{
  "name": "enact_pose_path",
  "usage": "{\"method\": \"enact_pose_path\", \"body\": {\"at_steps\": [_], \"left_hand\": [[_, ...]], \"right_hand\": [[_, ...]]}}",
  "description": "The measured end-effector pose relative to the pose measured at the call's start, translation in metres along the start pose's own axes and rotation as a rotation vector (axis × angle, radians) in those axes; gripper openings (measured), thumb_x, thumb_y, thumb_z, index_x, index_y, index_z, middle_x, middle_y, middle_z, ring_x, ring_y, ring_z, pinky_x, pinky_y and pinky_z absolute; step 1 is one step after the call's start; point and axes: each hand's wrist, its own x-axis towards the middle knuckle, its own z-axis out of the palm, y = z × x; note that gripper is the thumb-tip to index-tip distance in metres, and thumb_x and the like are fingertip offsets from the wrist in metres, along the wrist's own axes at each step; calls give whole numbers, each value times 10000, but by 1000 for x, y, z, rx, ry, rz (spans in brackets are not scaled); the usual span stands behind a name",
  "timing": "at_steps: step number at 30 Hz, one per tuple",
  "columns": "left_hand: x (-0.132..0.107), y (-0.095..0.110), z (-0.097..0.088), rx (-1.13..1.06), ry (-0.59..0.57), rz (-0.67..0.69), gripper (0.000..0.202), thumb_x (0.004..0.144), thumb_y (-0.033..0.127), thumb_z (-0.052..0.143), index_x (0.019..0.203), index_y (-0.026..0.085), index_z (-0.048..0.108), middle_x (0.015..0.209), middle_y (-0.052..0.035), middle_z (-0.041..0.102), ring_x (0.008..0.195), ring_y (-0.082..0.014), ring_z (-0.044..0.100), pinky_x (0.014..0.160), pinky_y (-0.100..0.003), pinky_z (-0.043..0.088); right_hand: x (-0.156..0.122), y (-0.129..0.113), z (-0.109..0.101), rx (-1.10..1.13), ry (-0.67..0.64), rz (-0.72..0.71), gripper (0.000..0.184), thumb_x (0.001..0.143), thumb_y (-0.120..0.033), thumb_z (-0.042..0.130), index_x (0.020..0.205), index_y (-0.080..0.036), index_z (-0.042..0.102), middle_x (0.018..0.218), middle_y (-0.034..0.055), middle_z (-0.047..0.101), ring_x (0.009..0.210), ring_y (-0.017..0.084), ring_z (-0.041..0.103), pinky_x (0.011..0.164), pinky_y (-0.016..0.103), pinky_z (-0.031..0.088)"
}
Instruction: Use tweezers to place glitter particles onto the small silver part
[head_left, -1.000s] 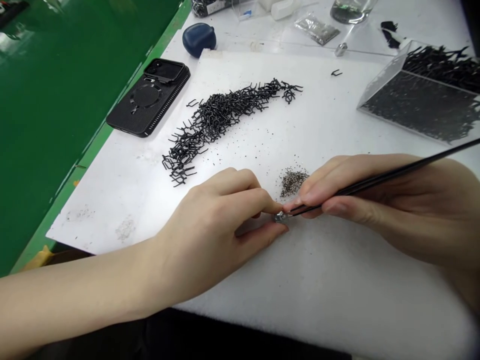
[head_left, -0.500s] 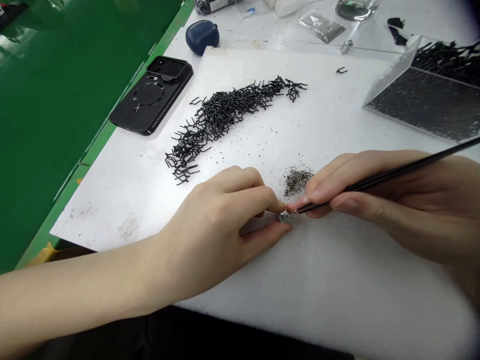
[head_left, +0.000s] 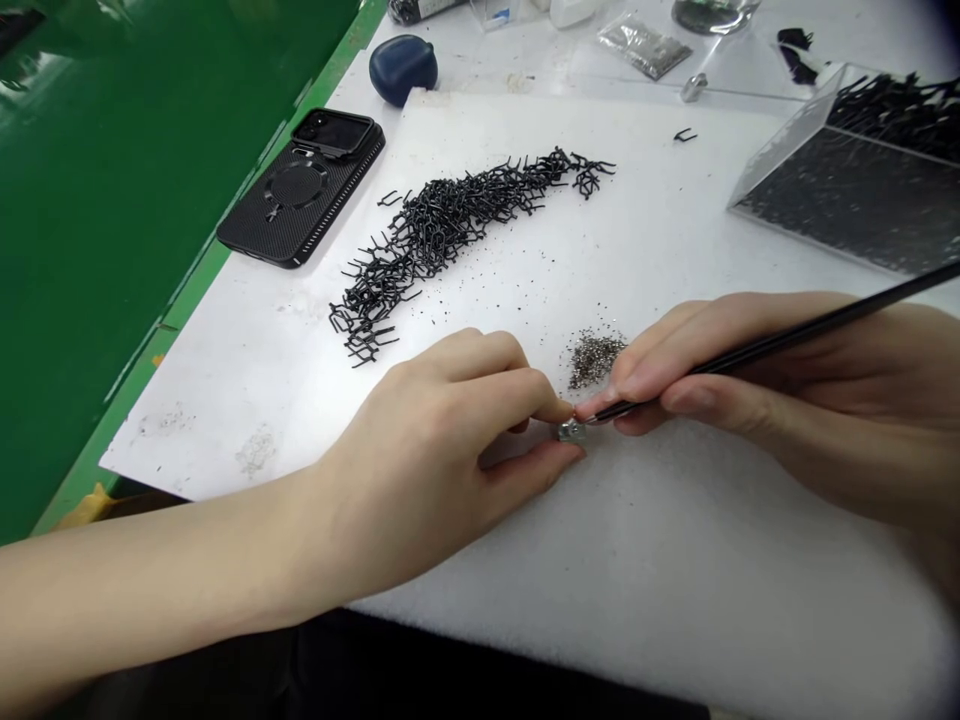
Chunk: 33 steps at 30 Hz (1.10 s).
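Between the thumb and index finger of my left hand [head_left: 442, 450] sits a small shiny silver piece [head_left: 571, 430], held down on the white board [head_left: 637, 560]. My right hand [head_left: 780, 390] is closed around a thin black-handled brush or pen-like tool [head_left: 795, 338], whose tip meets the silver piece; I cannot tell the tip's exact kind. Right beside my right fingertips lies a little heap of tiny glittering grains [head_left: 594, 358]. Farther back, a long pile of black forked twig-like pieces [head_left: 442, 220] curves across the board.
A black phone [head_left: 304, 190] and a dark blue rounded case [head_left: 403, 70] lie at the back left. A clear box [head_left: 855, 190] of black pieces stands at the right. A small bag of grains [head_left: 645, 45], a metal piece [head_left: 694, 87] and a glass [head_left: 716, 14] are at the back.
The tool in my right hand has tilted slightly, its rear end a little higher, and its tip has shifted slightly on the silver piece. My left hand keeps its hold.
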Motion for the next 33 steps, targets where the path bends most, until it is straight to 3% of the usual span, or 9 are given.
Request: {"method": "enact_pose_path", "body": {"at_steps": [16, 33], "left_hand": [[1, 0, 0, 2, 4, -4, 45, 914, 200, 725, 926, 174, 761, 822, -10, 651, 789, -120, 638, 611, -215, 497], [2, -1, 0, 15, -4, 5, 64, 912, 188, 715, 888, 145, 756, 802, -12, 645, 763, -119, 631, 647, -215, 502]], "right_hand": [[3, -6, -2, -36, -2, 26, 76, 909, -319, 751, 928, -390, 770, 904, -72, 797, 844, 179, 772, 645, 271, 625], [3, -9, -1, -42, 26, 26, 78, 869, -329, 783, 905, -396, 799, 903, -42, 809, 812, 233, 776, 565, 317, 611]]}}
